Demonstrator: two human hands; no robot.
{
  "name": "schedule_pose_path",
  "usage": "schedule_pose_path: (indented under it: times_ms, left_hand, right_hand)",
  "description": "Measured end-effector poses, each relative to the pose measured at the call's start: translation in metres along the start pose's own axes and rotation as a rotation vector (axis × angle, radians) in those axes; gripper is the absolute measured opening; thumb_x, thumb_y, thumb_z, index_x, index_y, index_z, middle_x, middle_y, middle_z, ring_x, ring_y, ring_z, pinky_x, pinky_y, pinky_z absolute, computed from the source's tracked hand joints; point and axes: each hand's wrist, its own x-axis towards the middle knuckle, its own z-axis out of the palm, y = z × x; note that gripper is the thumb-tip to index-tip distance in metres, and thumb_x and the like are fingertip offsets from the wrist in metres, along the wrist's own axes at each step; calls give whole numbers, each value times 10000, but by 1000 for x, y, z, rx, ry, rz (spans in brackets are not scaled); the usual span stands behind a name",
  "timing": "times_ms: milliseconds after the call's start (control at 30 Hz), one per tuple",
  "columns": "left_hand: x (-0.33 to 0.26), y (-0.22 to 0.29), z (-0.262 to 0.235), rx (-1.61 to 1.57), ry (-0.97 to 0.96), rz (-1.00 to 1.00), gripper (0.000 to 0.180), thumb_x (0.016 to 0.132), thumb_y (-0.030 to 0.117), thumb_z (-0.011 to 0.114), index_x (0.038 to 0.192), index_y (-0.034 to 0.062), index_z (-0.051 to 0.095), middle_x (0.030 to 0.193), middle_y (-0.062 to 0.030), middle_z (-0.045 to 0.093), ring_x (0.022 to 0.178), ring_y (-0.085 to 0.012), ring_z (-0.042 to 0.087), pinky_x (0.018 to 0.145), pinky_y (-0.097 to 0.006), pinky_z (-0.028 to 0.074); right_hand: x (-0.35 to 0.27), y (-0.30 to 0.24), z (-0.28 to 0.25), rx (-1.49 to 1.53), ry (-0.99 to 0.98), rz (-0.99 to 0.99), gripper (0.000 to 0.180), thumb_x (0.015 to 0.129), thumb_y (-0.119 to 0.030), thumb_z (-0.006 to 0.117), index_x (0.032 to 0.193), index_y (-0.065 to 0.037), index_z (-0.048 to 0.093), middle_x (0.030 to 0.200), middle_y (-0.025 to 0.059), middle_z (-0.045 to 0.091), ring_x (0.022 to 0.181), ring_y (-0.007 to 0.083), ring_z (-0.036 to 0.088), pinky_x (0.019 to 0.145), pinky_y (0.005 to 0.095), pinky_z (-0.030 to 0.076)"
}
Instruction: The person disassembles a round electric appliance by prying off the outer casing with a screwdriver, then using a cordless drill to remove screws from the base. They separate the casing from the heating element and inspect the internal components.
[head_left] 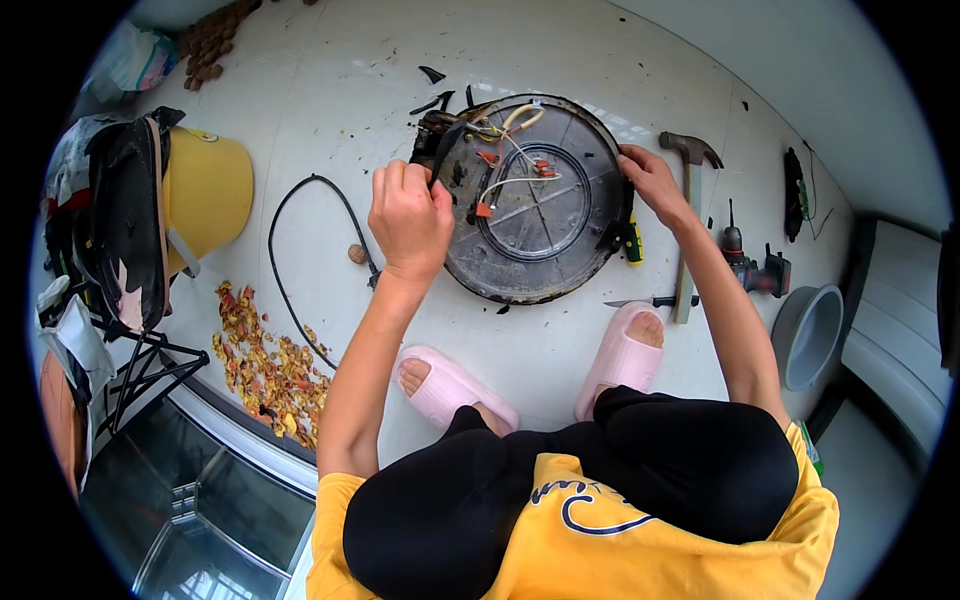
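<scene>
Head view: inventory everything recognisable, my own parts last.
disc: one, grey, centre
wires: several, whitish, on disc
shards: several, black, beyond disc
cord: one, black, left
bucket: one, yellow, left
flakes: many, yellow and brown, left
balls: many, brown, top left
hammer: one, tan handle, right
tool handle: one, yellow, beside disc
knife: one, dark handle, right
drill: one, dark, right
basin: one, grey, right
slippers: two, pink, below disc
shirt: one, yellow, bottom
trousers: one, black, bottom
left hand: one, bare, disc's left
right hand: one, bare, disc's right
</scene>
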Motion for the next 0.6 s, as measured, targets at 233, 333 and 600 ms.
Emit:
schedule_pose_path:
  times_ms: [233,333,600]
  left_hand:
    - [23,-22,26,35,-52,16,118,680,39,647,774,47,576,822,-71,547,814,-267,544,639,-383,476]
    - [34,-29,31,66,-70,73,115,689,45,651,784,53,587,823,-62,549,818,-268,545,641,-382,476]
    - [71,-35,60,153,-134,354,182,714,85,673,887,56,623,847,-74,574,819,-282,561,695,-383,472]
  right_hand:
    - [-18,-12,8,-155,28,132,419,784,-328,640,951,56,631,827,137,667,733,200,629,700,310,492]
    - [-45,-8,20,-57,74,198,343,755,-253,654,914,49,619,770,116,648,679,179,616,650,303,497]
    - [-99,4,76,469,-112,471,296,768,-127,598,991,68,598,887,119,637,758,167,624,667,276,516]
